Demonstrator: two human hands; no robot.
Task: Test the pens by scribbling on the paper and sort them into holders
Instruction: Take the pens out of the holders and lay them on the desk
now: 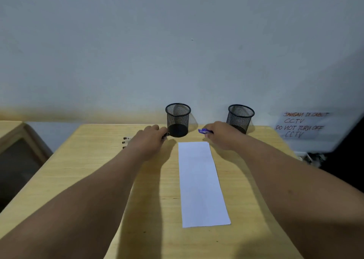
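Observation:
A long white strip of paper (201, 182) lies on the wooden table (82, 172). At the table's far edge two black mesh holders stand empty, the left holder (178, 119) and the right holder (240, 117). My left hand (149, 138) rests over a row of pens (126, 141) left of the left holder; dark pen ends show at my fingertips, and the grip itself is hidden. My right hand (218, 134) sits between the holders, its fingers closed on a small blue-purple object (204, 131).
A pale wall rises right behind the holders. A handwritten CCTV notice (301, 125) hangs on the wall at right. Another table or cabinet (17, 140) stands at far left, and dark clutter (313, 157) sits beyond the table's right edge.

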